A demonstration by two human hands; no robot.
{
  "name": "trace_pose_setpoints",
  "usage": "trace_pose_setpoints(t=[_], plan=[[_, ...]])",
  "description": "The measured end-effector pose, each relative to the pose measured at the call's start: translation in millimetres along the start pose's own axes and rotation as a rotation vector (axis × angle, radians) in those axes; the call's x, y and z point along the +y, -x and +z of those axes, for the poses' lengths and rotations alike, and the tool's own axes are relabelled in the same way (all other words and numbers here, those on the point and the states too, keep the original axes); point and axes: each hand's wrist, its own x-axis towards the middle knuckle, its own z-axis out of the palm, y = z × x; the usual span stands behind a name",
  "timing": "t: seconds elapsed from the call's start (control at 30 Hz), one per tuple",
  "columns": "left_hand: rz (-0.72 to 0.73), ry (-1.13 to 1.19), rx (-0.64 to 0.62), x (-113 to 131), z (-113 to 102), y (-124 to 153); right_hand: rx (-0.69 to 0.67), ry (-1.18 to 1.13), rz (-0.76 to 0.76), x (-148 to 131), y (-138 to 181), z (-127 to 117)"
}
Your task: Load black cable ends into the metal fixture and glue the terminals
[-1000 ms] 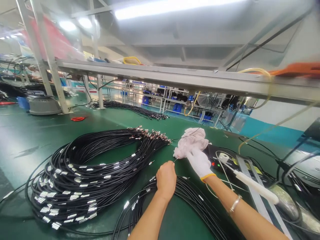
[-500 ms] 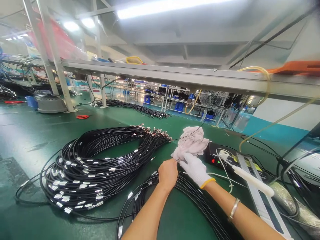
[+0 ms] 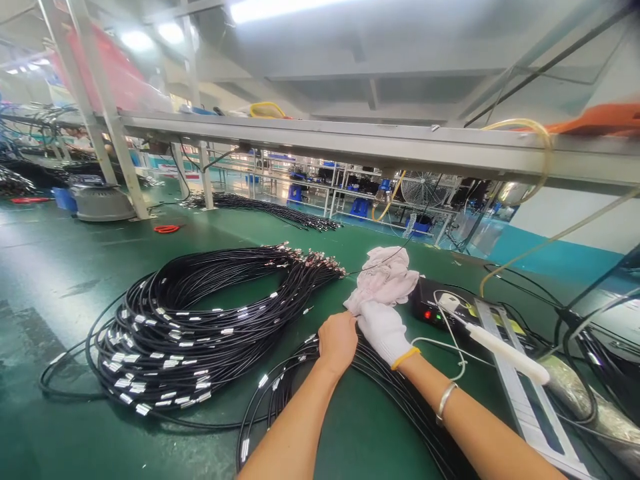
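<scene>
My bare left hand (image 3: 337,343) is closed in a fist around a black cable, most of which the fingers hide. Right against it, my right hand (image 3: 384,331), in a white knit glove with a yellow cuff, has its fingers closed at the lower edge of a crumpled pale pink cloth (image 3: 383,277). A small dark bit of the cable shows between the two hands. Below them curves a loose bundle of black cables (image 3: 397,390) with white labels. To the left lies a big coil of black cables (image 3: 200,333), its metal ends gathered near the cloth.
Right of the cloth sit a black control box (image 3: 430,313) with lit lamps, a white-handled tool (image 3: 507,352) and a metal frame (image 3: 520,407). Red-handled scissors (image 3: 167,229) and more cables (image 3: 270,210) lie farther back. A shelf beam (image 3: 310,137) crosses above the green table (image 3: 210,453).
The view has shifted slightly. My gloved right hand has moved a little up and left, closer to my left hand, which stays closed in nearly the same place.
</scene>
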Motion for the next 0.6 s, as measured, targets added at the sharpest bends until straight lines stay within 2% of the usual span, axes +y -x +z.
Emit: trace_pose_setpoints(t=[0.23,0.6], plan=[[0.022,-0.015,-0.008,1.4,-2.8,1.6,-0.013,-0.006,-0.063,-1.0,1.6,-4.5],[0.064,-0.049,-0.015,2.1,-1.1,0.4,-0.030,0.057,0.011,-4.2,-0.9,-5.7]])
